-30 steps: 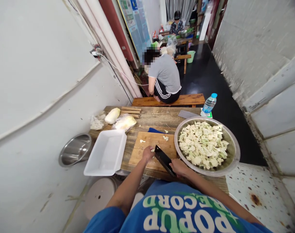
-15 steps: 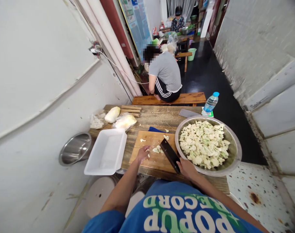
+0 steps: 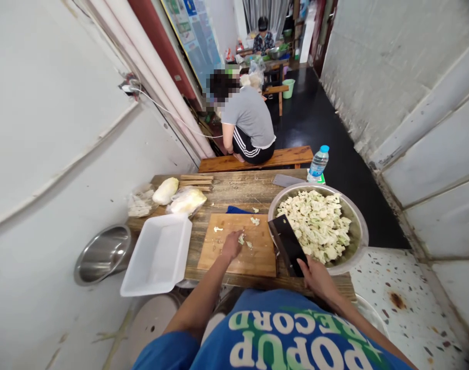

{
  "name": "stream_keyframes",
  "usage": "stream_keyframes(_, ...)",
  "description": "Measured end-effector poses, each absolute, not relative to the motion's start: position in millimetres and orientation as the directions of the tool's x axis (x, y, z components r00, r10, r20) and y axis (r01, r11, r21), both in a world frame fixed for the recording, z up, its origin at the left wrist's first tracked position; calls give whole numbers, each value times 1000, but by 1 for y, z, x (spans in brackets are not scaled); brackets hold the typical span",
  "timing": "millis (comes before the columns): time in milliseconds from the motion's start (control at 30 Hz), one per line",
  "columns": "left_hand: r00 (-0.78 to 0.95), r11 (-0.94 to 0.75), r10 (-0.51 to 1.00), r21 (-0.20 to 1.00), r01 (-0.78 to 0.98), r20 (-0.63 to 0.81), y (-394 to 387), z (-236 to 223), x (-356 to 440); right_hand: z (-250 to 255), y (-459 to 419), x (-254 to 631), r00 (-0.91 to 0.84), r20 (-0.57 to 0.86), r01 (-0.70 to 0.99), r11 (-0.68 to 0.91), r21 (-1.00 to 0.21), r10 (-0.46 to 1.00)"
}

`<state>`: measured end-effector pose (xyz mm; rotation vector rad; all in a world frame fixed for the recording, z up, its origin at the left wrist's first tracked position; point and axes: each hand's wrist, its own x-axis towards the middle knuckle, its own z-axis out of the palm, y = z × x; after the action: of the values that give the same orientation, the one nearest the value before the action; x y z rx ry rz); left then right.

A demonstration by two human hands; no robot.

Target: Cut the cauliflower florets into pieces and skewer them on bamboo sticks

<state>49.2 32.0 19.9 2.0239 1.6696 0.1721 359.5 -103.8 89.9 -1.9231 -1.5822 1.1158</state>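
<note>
Cauliflower (image 3: 315, 221) is heaping up in the bowl (image 3: 358, 232) at the person's right, while a few small pieces (image 3: 249, 244) are lying loose on the board (image 3: 214, 259). The left hand (image 3: 231, 245) is hovering at the middle of the board, its fingertips touching or just beside one piece; I cannot tell whether they are pinching it. The right hand (image 3: 319, 277) is gripping the cleaver (image 3: 290, 246) at its near end, fingers closed around it, and the cleaver's far end is overlapping the bowl's rim in this view; whether the two are touching is unclear. The hands are standing well apart.

Judging by this, the step in hand is cutting florets small and moving them into the bowl, and the board seems to be holding only the last bits of a batch. The next move is probably calling for the left fingers to be gathering those bits, with the cleaver's edge being held clear of them.

Beyond the board, a blue cloth (image 3: 238, 210) is peeking out, a grey blade (image 3: 286, 180) and a bottle (image 3: 318, 164) are sitting behind the bowl, and a white tray (image 3: 153, 257) is standing to the left.
</note>
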Motion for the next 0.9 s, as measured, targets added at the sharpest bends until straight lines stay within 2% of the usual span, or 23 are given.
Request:
stream_keyframes(67, 141, -26, 978, 576, 817, -155, 38, 32, 51, 88, -111, 375, 108, -342, 530, -345, -775, 933)
stream_keyframes(133, 95, -14, 992, 692, 722, -80, 46, 53, 65, 87, -116, 392, 212, -348, 457, -407, -791, 913)
stream_keyframes(200, 145, -118, 989, 773, 623, 34, 56, 79, 93, 88, -119, 408, 320, -347, 398, -457, -795, 882)
stream_keyframes(267, 235, -231, 965, 798, 556, 116, 66, 104, 130, 89, -122, 424, 400, -364, 346, -507, -790, 841)
stream_keyframes(400, 497, -420, 858, 740, 525, 134, 75, 123, 204, 90, -130, 448, 490, -373, 283, -549, -787, 788)
stream_keyframes(500, 698, -552, 713, 664, 504, 64, 68, 110, 240, 88, -140, 458, 517, -368, 255, -549, -796, 773)
stream_keyframes(600, 828, -655, 560, 597, 463, -28, 59, 95, 258, 86, -151, 466, 528, -391, 213, -563, -799, 754)
stream_keyframes(700, 855, -658, 498, 577, 483, -147, 64, 89, 271, 83, -161, 476, 537, -377, 219, -556, -801, 755)
stream_keyframes(833, 752, -568, 636, 555, 608, -174, 94, 90, 298, 77, -168, 489, 584, -318, 269, -548, -792, 747)
stream_keyframes(900, 721, -557, 671, 524, 644, -172, 109, 86, 319, 73, -170, 495, 585, -340, 248, -562, -789, 736)
